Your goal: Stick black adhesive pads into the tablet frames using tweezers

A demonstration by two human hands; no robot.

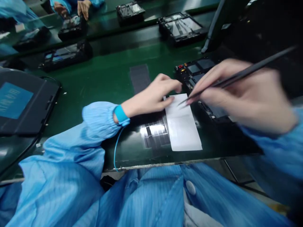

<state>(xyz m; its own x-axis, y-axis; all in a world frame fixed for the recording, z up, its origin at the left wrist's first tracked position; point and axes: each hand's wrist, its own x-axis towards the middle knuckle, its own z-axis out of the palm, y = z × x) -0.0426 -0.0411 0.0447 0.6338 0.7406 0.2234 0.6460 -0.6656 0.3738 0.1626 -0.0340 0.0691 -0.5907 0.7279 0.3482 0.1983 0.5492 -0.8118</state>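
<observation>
My left hand [157, 94], with a blue wrist strap [121, 113], is at the top of a white sheet [183, 129]. Its thumb lies on the sheet's upper left corner and the index finger curls past the top edge; the other fingers are mostly hidden. Blurred by motion, my right hand [246, 94] grips dark tweezers [243, 74], their tips over the upper part of the sheet. Behind that hand lies an opened black electronic device [195, 71], partly covered by it. A clear strip with dark bands [155, 135] is left of the sheet.
A dark grey strip [139, 77] lies beyond my left hand. At the left stands a black case with a blue label [15, 99]. More opened devices [181, 26] sit further back. A co-worker's hands [82, 8] are at the top left. The table's front edge [151, 165] is near my body.
</observation>
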